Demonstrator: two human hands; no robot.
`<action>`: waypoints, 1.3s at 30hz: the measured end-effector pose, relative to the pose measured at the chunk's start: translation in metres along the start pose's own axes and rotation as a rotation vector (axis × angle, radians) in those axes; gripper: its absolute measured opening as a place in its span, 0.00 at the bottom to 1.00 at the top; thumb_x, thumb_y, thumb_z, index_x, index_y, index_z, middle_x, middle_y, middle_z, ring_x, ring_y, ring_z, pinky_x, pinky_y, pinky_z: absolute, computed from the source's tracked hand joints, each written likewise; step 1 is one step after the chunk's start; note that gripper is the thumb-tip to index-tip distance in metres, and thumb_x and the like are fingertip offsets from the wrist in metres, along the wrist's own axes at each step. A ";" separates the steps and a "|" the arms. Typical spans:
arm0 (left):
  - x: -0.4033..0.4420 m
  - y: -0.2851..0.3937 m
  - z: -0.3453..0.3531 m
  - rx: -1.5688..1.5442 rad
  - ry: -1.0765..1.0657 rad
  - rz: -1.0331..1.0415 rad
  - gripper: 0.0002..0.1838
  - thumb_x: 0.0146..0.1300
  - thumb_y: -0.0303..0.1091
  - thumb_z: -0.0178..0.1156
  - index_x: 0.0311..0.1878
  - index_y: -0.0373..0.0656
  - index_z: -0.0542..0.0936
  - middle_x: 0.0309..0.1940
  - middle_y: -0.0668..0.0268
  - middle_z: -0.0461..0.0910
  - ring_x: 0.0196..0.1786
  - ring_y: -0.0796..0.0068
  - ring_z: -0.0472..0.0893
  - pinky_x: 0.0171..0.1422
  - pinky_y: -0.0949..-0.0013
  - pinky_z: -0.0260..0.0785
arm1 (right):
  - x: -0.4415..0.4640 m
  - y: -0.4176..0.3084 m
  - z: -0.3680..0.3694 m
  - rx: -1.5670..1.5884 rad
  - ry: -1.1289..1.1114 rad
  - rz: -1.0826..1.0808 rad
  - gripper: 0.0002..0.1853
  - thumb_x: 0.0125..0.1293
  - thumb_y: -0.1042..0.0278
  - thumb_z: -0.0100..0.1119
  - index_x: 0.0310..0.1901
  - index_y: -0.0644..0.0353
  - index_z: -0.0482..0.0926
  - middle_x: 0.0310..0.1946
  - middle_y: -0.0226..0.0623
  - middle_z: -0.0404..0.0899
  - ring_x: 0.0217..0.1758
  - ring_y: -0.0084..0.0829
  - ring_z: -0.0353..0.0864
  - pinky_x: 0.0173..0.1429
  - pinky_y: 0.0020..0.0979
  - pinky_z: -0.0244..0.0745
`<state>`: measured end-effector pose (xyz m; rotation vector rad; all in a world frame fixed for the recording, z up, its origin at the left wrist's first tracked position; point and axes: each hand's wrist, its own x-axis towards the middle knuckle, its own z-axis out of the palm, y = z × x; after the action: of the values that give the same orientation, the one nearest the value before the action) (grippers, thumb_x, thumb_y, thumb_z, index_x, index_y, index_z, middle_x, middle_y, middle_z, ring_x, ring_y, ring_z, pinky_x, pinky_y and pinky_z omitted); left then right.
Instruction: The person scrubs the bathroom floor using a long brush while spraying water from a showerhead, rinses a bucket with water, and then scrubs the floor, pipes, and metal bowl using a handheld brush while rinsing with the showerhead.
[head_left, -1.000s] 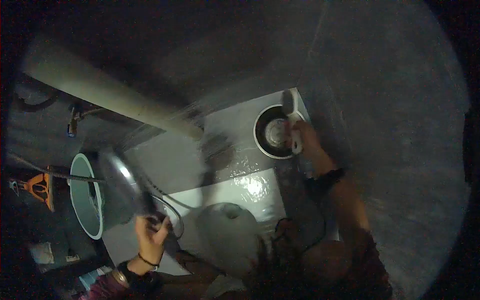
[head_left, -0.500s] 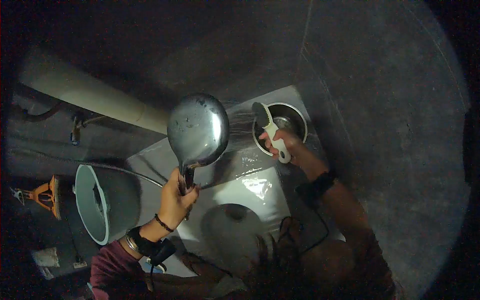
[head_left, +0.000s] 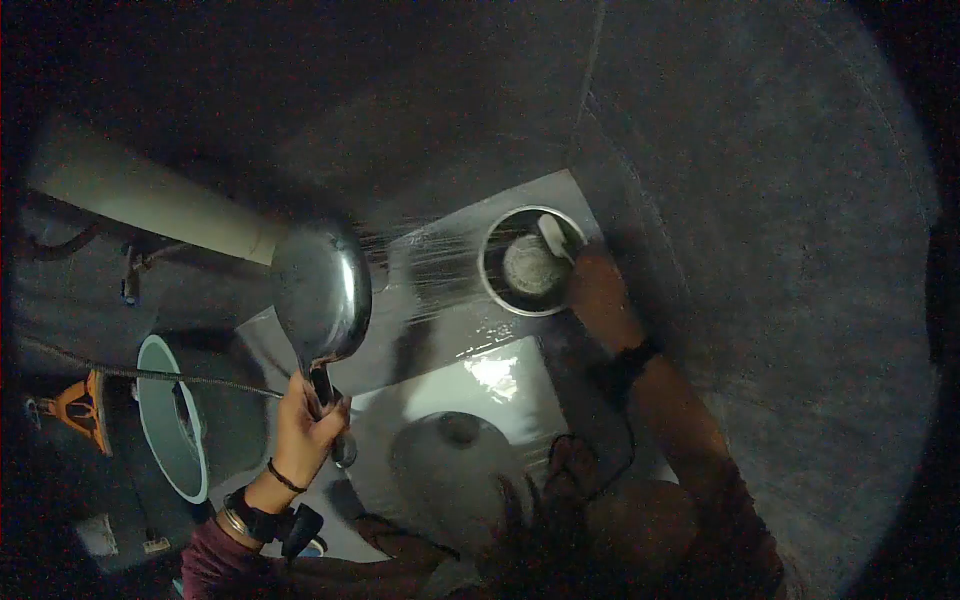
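My left hand (head_left: 308, 428) is closed around the handle of a large round chrome shower head (head_left: 322, 285). Thin streams of water (head_left: 430, 265) spray from it toward the right. Over a round metal pot (head_left: 484, 265) on the wet ledge, my right hand (head_left: 597, 290) grips a brush (head_left: 553, 236) with a white handle. The brush reaches inside the pot's far right side, and its bristles are hard to make out. Pale, whitish water or foam shows in the pot's bottom. The right-hand fingers are partly hidden and dark.
A squat toilet (head_left: 455, 465) lies in front, with a sandalled foot (head_left: 573, 466) beside it. At left stand a grey-green bucket (head_left: 147, 430) and an orange object (head_left: 80, 412). A metal hose (head_left: 215, 380) crosses there. A thick pale pipe (head_left: 150, 207) runs along the wall (head_left: 790, 250).
The shower head has moved left and slightly down in view, its spray now plainly visible. The brush, earlier raised over the pot's rim, is now down inside the pot.
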<state>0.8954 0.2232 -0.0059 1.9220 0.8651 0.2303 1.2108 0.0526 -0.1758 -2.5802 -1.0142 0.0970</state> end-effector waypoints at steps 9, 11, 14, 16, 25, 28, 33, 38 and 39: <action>-0.008 -0.001 -0.016 0.239 0.145 0.050 0.14 0.51 0.27 0.57 0.42 0.38 0.68 0.19 0.71 0.65 0.22 0.84 0.67 0.25 0.79 0.59 | 0.015 0.022 0.056 -0.457 0.015 -0.579 0.11 0.57 0.65 0.49 0.36 0.64 0.72 0.24 0.45 0.74 0.27 0.41 0.74 0.31 0.39 0.67; -0.016 -0.008 -0.030 0.105 0.143 -0.123 0.15 0.48 0.26 0.57 0.41 0.38 0.68 0.19 0.71 0.64 0.23 0.83 0.65 0.26 0.78 0.59 | 0.024 0.030 0.037 -0.494 0.031 -0.513 0.13 0.58 0.65 0.49 0.40 0.64 0.72 0.25 0.44 0.74 0.29 0.42 0.75 0.32 0.38 0.68; -0.018 -0.016 -0.052 0.237 0.136 -0.064 0.16 0.44 0.23 0.57 0.39 0.38 0.68 0.19 0.71 0.63 0.23 0.84 0.63 0.28 0.78 0.59 | 0.026 0.044 0.019 0.310 0.063 0.041 0.16 0.59 0.57 0.49 0.38 0.64 0.71 0.26 0.45 0.74 0.29 0.39 0.75 0.34 0.39 0.67; -0.020 -0.017 -0.079 0.352 0.045 -0.002 0.16 0.43 0.22 0.56 0.39 0.39 0.68 0.19 0.72 0.62 0.24 0.84 0.63 0.29 0.79 0.59 | 0.024 0.029 -0.001 0.682 -0.056 0.106 0.16 0.59 0.58 0.49 0.39 0.65 0.69 0.27 0.46 0.74 0.31 0.42 0.75 0.35 0.39 0.67; -0.076 -0.068 -0.154 0.247 -0.078 -0.160 0.15 0.40 0.22 0.59 0.34 0.39 0.68 0.24 0.73 0.67 0.29 0.85 0.65 0.32 0.79 0.60 | -0.027 0.038 0.008 0.060 -0.062 0.209 0.16 0.60 0.60 0.48 0.44 0.62 0.66 0.33 0.52 0.73 0.34 0.48 0.74 0.35 0.42 0.68; -0.089 -0.087 -0.162 0.040 -0.012 -0.421 0.15 0.40 0.21 0.59 0.33 0.39 0.68 0.24 0.73 0.67 0.28 0.85 0.66 0.31 0.79 0.61 | -0.057 0.029 0.009 0.005 -0.367 0.219 0.18 0.58 0.61 0.50 0.46 0.63 0.65 0.34 0.54 0.73 0.35 0.50 0.74 0.36 0.43 0.68; -0.084 -0.064 -0.154 0.156 -0.040 -0.347 0.15 0.43 0.22 0.57 0.37 0.38 0.68 0.22 0.73 0.67 0.25 0.85 0.67 0.27 0.78 0.61 | -0.083 -0.021 0.019 -0.071 -0.349 -0.013 0.20 0.55 0.62 0.52 0.46 0.64 0.64 0.34 0.55 0.73 0.35 0.51 0.74 0.38 0.44 0.69; -0.089 -0.044 -0.164 0.247 0.083 -0.361 0.17 0.49 0.23 0.54 0.44 0.37 0.69 0.20 0.73 0.66 0.21 0.85 0.67 0.22 0.79 0.61 | -0.077 -0.041 0.021 -0.082 -0.412 -0.087 0.22 0.52 0.64 0.55 0.47 0.64 0.63 0.33 0.57 0.73 0.36 0.53 0.75 0.40 0.46 0.69; -0.091 -0.038 -0.169 0.254 0.111 -0.379 0.17 0.49 0.23 0.54 0.44 0.37 0.69 0.20 0.73 0.66 0.21 0.85 0.67 0.22 0.79 0.61 | -0.078 -0.042 0.025 -0.067 -0.419 -0.117 0.22 0.52 0.64 0.55 0.47 0.64 0.63 0.33 0.57 0.73 0.36 0.53 0.75 0.40 0.46 0.69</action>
<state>0.7265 0.2931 0.0655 1.9427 1.3659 -0.0028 1.1209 0.0362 -0.1891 -2.6111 -1.3291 0.6023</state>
